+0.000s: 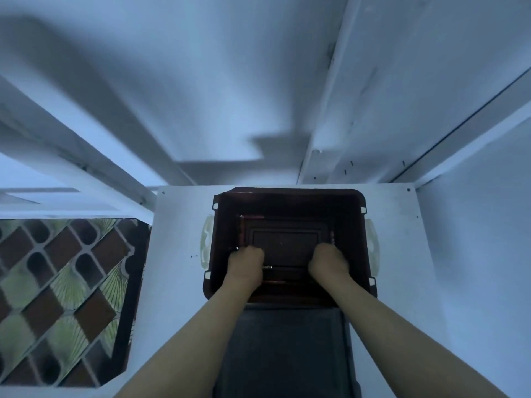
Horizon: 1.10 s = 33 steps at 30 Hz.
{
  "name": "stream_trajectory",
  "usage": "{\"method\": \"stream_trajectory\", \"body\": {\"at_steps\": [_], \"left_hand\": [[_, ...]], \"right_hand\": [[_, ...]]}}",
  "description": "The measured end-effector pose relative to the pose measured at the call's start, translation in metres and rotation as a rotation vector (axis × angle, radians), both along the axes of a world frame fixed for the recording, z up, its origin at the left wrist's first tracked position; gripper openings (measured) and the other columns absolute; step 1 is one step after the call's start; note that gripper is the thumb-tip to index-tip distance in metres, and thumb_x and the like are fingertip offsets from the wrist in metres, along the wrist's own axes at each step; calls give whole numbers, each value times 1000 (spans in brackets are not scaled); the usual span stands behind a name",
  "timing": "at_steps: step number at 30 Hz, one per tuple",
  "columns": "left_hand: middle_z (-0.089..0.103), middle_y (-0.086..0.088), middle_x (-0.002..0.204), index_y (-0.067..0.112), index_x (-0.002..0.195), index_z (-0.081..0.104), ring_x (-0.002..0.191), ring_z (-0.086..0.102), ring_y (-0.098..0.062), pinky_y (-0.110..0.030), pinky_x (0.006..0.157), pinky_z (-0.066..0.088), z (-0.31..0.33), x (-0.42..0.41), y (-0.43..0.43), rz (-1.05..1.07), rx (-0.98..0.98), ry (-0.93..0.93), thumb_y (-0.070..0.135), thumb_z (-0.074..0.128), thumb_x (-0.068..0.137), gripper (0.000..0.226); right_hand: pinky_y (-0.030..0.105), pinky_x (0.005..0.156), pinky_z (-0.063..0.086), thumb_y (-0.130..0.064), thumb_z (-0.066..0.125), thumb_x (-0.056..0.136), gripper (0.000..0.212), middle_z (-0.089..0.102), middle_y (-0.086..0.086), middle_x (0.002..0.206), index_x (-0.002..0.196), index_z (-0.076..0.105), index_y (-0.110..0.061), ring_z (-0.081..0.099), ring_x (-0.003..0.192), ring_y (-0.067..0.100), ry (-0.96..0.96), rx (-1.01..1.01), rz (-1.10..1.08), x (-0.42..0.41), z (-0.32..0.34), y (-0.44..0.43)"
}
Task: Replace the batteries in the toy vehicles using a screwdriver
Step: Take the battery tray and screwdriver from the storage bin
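Since you're reaching both hands down into that dark red bin (352, 239) on the white tabletop (178, 225), you're basically working by feel in pretty dim light. Your left hand (247, 262) and right hand (327, 261) are sitting low on the bin floor with their backs facing the camera. The fingers are hidden, so I can't tell whether either hand is gripping something or just resting there.

What look like slim red-handled screwdrivers (252, 217) are lying along the edges of the bin floor. One is just beside your right hand, and a shiny metal tip (267, 267) is poking out beside your left. No toy vehicles are showing anywhere.

My guess at the risks: you're fishing around pointed tips you aren't seeing well, so you're risking a jab or grabbing the wrong driver. Both forearms are also crossing the near rim, so if you're lifting out fast you're likely dragging the bin toward you, onto the dark grey panel (287, 354) in front.
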<state>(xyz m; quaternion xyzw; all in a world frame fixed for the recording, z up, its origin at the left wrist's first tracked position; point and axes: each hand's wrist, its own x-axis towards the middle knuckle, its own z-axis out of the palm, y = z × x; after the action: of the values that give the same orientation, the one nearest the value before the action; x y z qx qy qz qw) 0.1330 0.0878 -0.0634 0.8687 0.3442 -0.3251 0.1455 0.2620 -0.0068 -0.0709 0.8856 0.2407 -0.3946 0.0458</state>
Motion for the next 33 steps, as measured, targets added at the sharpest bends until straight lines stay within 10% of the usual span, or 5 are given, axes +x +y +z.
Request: {"method": "stream_trajectory", "body": {"at_steps": [8,12,18,28,33], "left_hand": [[61,-10,121,11,117,59,111,59,-26,-30,81,45,-8,3,11,-233,13,47,12,58,93,25],[63,-11,117,9,113,61,107,62,-28,-31,82,46,-9,0,12,-252,-28,41,11,55,93,21],[65,-13,113,5,109,62,102,64,-29,-30,72,43,-7,1,15,-258,-58,11,13,55,96,17],[59,-8,82,8,83,57,86,62,-28,-28,68,46,-8,-6,26,292,-368,-284,12,58,92,10],[61,-17,115,5,121,57,103,59,-33,-34,84,51,-11,-2,21,245,-364,-240,0,43,91,33]], "right_hand": [[22,66,38,-15,50,94,34,59,16,124,124,57,0,60,104,28,95,168,-103,-4,-2,5],[25,57,37,-22,51,92,19,60,15,90,85,54,-4,54,73,23,65,259,-132,-4,-2,4],[26,41,46,-20,45,97,19,52,12,69,94,54,-4,50,47,24,434,486,-701,9,4,17],[19,58,53,-2,51,93,26,63,10,72,68,57,0,64,62,15,509,857,-1090,6,-2,25],[21,44,34,-4,56,85,31,46,7,59,65,36,-14,42,49,16,254,655,-680,7,-14,19]]}}
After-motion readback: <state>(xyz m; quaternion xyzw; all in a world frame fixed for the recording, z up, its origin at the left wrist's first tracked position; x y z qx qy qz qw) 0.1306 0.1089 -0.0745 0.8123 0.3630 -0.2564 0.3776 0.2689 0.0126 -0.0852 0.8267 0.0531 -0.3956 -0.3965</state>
